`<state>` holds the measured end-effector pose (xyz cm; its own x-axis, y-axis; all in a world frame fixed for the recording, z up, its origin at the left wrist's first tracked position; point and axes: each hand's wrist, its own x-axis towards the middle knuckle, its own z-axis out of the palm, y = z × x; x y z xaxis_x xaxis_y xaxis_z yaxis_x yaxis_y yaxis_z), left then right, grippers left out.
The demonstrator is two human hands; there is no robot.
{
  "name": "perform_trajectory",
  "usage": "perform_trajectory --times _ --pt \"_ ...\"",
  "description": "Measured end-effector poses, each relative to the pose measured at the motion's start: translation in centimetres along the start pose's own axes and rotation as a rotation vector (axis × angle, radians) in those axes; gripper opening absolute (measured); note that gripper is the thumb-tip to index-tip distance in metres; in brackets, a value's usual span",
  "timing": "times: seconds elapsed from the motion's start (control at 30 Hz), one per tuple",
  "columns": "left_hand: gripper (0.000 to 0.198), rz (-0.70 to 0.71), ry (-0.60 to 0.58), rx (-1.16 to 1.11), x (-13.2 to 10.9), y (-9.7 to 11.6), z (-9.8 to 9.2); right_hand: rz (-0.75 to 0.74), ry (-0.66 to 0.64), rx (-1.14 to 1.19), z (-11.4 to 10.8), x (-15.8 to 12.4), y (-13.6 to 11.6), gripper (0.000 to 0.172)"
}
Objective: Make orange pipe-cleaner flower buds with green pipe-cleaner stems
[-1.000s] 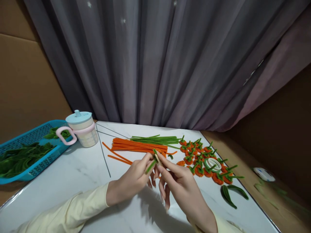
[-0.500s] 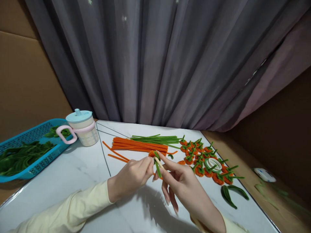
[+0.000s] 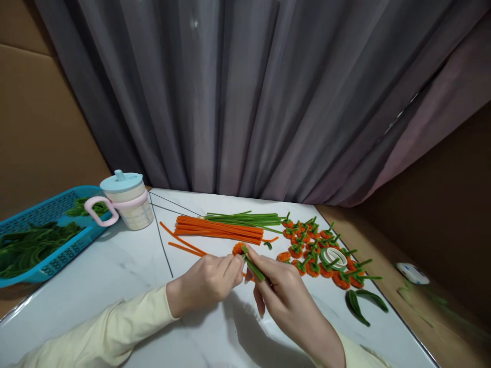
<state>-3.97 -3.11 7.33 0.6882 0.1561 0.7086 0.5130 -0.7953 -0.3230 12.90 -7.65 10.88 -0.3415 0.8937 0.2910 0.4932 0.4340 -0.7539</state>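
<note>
My left hand (image 3: 210, 278) is closed, its thumb and fingers pinching a small orange ribbed piece of coiled pipe cleaner (image 3: 238, 248). Against that piece, my right hand (image 3: 286, 291) pinches a green pipe cleaner (image 3: 254, 270), whose end slants down toward me. Both sets of fingertips nearly meet above the white table, and they hide where green and orange join. Just beyond the hands lies a bundle of orange pipe cleaners (image 3: 218, 230), with green pipe cleaners (image 3: 264, 220) behind it. Finished orange pieces with green stems (image 3: 312, 268) are grouped to the right.
A blue basket (image 3: 49, 263) of green pieces stands at the left, beside a lidded cup (image 3: 136, 212) with a pink handle. White tape rings (image 3: 334, 258) sit among the orange pieces. Two dark green curved strips (image 3: 356, 309) lie near the right edge. A grey curtain (image 3: 245, 102) hangs behind.
The fingers of my right hand have closed in around the green pipe cleaner, and its end now points further right. The view has shifted slightly. My left hand keeps hold of the orange piece.
</note>
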Motion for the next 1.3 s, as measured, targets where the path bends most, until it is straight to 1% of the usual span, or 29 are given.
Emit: perform_trajectory --times 0.03,0.07,0.17,0.2,0.27,0.33,0.37,0.4,0.5,0.6,0.67,0.77,0.83,0.9,0.97,1.03,1.1,1.17,1.3 --pt "0.015 -0.038 -0.002 -0.065 -0.2 -0.1 0.1 0.023 -0.014 0.034 -0.2 0.0 -0.1 0.037" --pt "0.013 -0.115 -0.002 -0.156 -0.4 -0.1 0.2 0.058 -0.029 0.086 -0.3 0.0 -0.3 0.035" --pt "0.007 -0.472 0.001 -0.448 -0.6 0.1 0.3 0.187 -0.078 0.272 -0.5 0.1 -0.7 0.034" --pt "0.01 -0.598 -0.005 -0.561 -0.4 0.3 0.3 0.226 -0.093 0.323 -0.5 0.1 -0.8 0.035" --pt "0.016 -0.782 -0.039 -0.823 0.2 0.7 0.1 0.288 -0.108 0.402 -0.4 0.1 -0.8 0.039" --pt "0.02 -0.903 -0.065 -1.075 0.8 1.0 -0.2 0.327 -0.11 0.453 -0.3 0.1 -0.6 0.041" --pt "0.021 -0.943 -0.069 -1.13 1.1 1.1 -0.3 0.341 -0.114 0.464 -0.3 0.1 -0.6 0.041" --pt "0.022 -0.963 -0.061 -1.119 1.2 1.2 -0.5 0.352 -0.12 0.465 -0.3 0.2 -0.5 0.04" --pt "0.021 -0.96 -0.017 -0.954 1.0 1.3 -0.7 0.354 -0.104 0.41 -0.4 0.3 -0.3 0.038" --pt "0.022 -0.855 0.033 -0.821 0.5 1.2 -0.5 0.308 -0.029 0.331 -0.4 0.3 -0.1 0.042" --pt "0.024 -0.764 0.068 -0.749 0.3 1.2 -0.3 0.27 -0.006 0.296 -0.3 0.2 0.1 0.042" --pt "0.019 -0.677 0.106 -0.675 0.1 1.2 -0.4 0.164 0.01 0.224 -0.2 0.0 0.3 0.039" --pt "0.015 -0.67 0.106 -0.668 0.1 1.2 -0.5 0.057 0.023 0.144 -0.3 -0.1 0.4 0.04" --pt "0.012 -0.709 0.084 -0.731 0.2 1.3 -0.7 -0.042 0.017 0.049 -0.4 -0.1 0.3 0.043" --pt "0.009 -0.78 0.052 -0.85 0.5 1.2 -0.8 -0.102 -0.008 -0.023 -0.7 -0.1 0.3 0.045" --pt "0.008 -0.848 0.014 -0.961 0.7 1.1 -0.9 -0.111 -0.033 -0.046 -0.9 0.0 0.3 0.046" --pt "0.009 -0.884 -0.031 -0.996 1.0 0.9 -1.0 -0.088 -0.035 -0.026 -1.0 0.0 0.4 0.045" --pt "0.012 -0.875 -0.08 -0.957 1.1 0.8 -1.2 -0.055 -0.014 0.019 -0.9 0.0 0.5 0.043" --pt "0.011 -0.74 -0.159 -0.717 0.9 0.8 -1.6 0.001 0.034 0.146 -0.4 -0.1 0.4 0.038"
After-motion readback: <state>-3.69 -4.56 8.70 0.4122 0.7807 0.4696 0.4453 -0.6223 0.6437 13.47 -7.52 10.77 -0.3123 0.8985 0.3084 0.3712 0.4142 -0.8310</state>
